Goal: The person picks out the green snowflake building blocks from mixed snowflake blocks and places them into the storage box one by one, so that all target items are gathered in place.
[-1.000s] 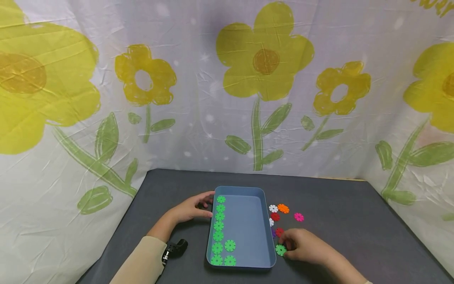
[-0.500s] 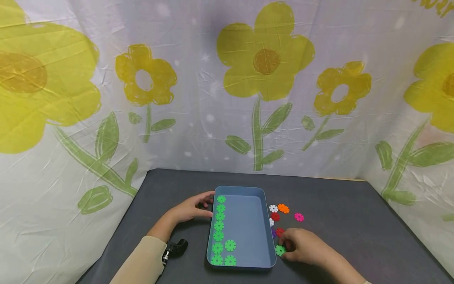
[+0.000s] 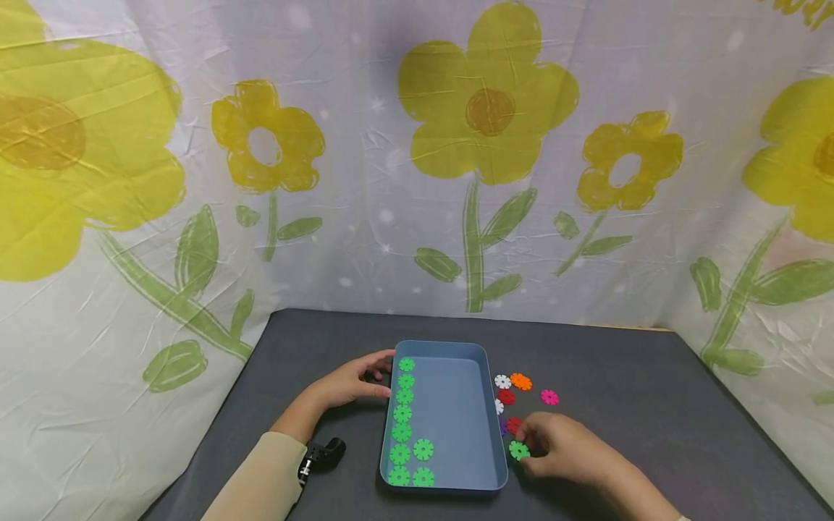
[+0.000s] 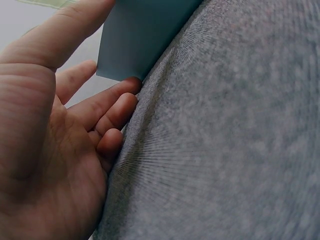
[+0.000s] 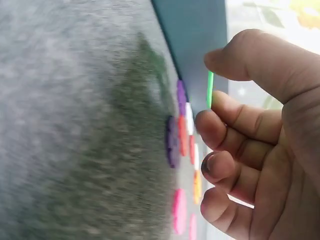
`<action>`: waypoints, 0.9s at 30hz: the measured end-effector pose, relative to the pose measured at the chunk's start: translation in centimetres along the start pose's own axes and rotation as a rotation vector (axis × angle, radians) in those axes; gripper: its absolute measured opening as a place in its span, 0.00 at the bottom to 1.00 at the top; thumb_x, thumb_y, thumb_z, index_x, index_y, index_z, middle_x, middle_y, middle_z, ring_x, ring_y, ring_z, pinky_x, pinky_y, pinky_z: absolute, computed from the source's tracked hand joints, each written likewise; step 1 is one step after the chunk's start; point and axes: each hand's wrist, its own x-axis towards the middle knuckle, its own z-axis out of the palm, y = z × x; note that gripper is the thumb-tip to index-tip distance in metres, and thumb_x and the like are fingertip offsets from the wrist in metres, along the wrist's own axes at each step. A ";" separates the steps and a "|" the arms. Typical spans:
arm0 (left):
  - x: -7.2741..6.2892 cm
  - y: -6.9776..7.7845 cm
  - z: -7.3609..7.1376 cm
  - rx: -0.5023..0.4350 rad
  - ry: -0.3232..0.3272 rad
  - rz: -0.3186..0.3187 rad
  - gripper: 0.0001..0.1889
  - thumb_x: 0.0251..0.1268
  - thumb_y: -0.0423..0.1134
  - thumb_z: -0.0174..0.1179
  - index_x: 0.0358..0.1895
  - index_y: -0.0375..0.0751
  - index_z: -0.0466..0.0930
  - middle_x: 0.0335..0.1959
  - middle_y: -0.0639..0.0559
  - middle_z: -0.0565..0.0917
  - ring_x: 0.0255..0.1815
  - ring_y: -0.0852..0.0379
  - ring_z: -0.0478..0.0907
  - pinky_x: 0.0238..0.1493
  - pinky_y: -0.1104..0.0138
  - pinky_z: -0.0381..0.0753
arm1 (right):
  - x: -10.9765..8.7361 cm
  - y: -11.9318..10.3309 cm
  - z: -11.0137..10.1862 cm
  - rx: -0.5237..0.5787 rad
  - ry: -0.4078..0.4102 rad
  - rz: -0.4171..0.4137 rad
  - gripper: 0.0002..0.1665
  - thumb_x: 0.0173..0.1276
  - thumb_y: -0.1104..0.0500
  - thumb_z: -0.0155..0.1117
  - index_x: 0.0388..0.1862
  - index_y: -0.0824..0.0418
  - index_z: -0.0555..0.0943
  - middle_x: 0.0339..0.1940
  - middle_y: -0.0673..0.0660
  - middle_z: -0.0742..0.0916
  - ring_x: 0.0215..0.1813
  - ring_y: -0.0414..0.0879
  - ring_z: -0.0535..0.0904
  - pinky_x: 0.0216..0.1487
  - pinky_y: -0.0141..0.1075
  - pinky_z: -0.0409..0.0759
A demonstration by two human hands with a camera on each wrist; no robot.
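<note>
A blue-grey tray lies lengthwise on the dark table. My left hand rests against its left wall, thumb and fingertips at the side; in the left wrist view the smaller fingers lie loosely bent by the grey cloth. Green notched plastic discs form a column along the tray's left side, with two more beside its near end. Thumb and forefinger of my right hand pinch another green notched disc just outside the tray's right wall. The right wrist view shows this disc edge-on, raised off the cloth.
Right of the tray lie loose notched discs: white, orange, red, pink and purple, the last partly hidden by the tray wall. A black device sits at the left wrist. A flower-printed curtain stands behind the table.
My right hand has lifted slightly with the green disc, which has tilted and shifted a little up and right. The left hand and tray have stayed put.
</note>
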 end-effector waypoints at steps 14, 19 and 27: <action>-0.1 0.4 -0.1 -0.003 -0.001 -0.004 0.44 0.68 0.43 0.71 0.82 0.44 0.57 0.68 0.42 0.74 0.57 0.47 0.71 0.53 0.53 0.72 | 0.5 -2.2 -2.9 0.009 0.125 -0.093 0.15 0.60 0.62 0.77 0.43 0.51 0.82 0.34 0.46 0.82 0.27 0.36 0.73 0.28 0.33 0.75; -0.1 0.5 -0.1 0.004 0.000 -0.007 0.44 0.68 0.43 0.71 0.82 0.44 0.57 0.68 0.42 0.74 0.57 0.48 0.71 0.53 0.52 0.71 | 1.5 -3.2 -3.8 0.015 0.142 -0.107 0.15 0.60 0.62 0.76 0.44 0.51 0.82 0.33 0.49 0.82 0.25 0.35 0.70 0.28 0.33 0.74; -0.2 0.5 0.0 0.000 0.002 -0.013 0.43 0.68 0.43 0.71 0.82 0.45 0.57 0.68 0.42 0.74 0.58 0.48 0.71 0.54 0.52 0.71 | 3.5 -5.2 -4.3 0.017 0.143 -0.107 0.16 0.62 0.62 0.76 0.46 0.51 0.83 0.36 0.48 0.83 0.27 0.41 0.73 0.30 0.35 0.76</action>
